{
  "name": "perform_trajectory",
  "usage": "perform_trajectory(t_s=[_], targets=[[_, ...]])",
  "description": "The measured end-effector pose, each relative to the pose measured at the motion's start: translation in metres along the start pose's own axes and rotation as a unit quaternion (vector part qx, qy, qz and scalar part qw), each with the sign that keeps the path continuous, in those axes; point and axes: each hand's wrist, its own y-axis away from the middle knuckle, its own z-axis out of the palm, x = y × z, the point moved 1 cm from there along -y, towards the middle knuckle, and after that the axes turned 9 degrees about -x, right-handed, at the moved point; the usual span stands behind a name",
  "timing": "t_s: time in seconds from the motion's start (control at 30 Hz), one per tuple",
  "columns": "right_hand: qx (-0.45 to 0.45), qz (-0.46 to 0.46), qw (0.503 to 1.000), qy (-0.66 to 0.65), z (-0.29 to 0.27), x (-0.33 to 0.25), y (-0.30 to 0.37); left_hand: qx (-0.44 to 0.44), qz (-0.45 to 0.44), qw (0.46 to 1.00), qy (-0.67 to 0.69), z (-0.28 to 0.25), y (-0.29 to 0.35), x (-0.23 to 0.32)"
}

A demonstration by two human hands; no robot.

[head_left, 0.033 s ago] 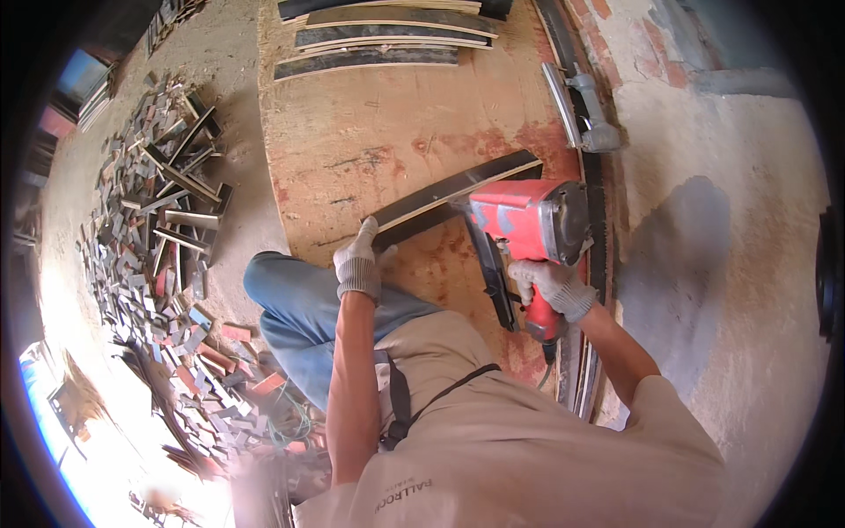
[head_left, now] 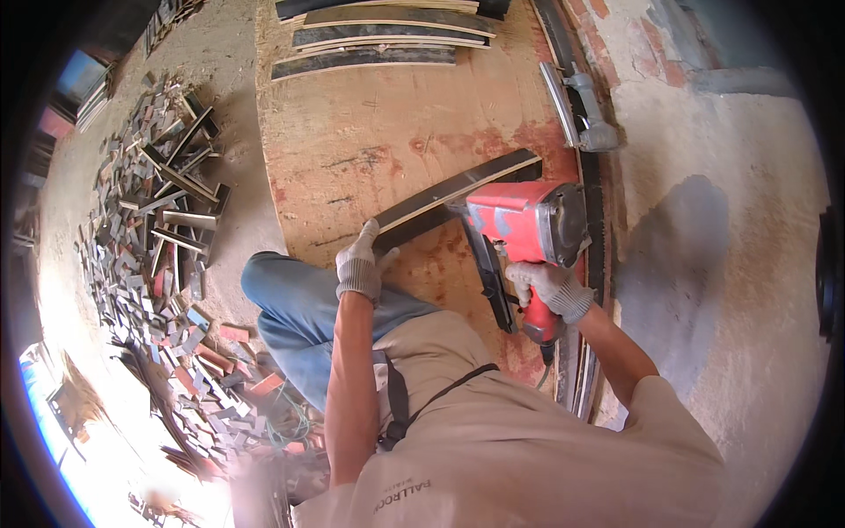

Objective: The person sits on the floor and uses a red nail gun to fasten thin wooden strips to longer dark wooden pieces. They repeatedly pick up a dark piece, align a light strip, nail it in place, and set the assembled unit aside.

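Observation:
My left hand [head_left: 359, 262], in a pale knit work glove, grips the near left end of a black-faced wooden strip piece [head_left: 449, 191]. The piece lies slantwise on a plywood sheet [head_left: 352, 132], with a light wood edge running along it. In my right hand [head_left: 547, 289], also gloved, is the grip of a red nail gun [head_left: 515, 218]. The gun's nose is at the strip piece's near side, around its middle; the gun's body hides the exact contact. A black magazine [head_left: 488, 277] slants down from the nose. Whether the trigger is pressed cannot be seen.
Several dark strips [head_left: 378, 58] lie at the plywood's far end. Another pneumatic tool [head_left: 591, 114] rests by the right edge, beside a rough wall [head_left: 748, 167]. A heap of small wood offcuts [head_left: 132, 264] covers the floor at left. A hose [head_left: 546, 374] runs from the gun's grip.

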Motion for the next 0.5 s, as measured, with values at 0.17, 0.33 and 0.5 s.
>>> perform_trajectory(t_s=[0.17,0.33,0.5], targets=[[-0.002,-0.038,0.992,0.123,0.005,0.018,0.006,-0.037,-0.065,0.996,0.043,0.007,0.014,-0.009],[-0.008,0.06,0.996,0.059,0.013,0.006,0.002,-0.087,0.024,0.993,-0.074,-0.032,-0.027,-0.041],[-0.002,0.01,0.995,0.102,0.014,0.014,0.0,0.01,-0.105,0.992,0.066,0.012,-0.001,-0.018]])
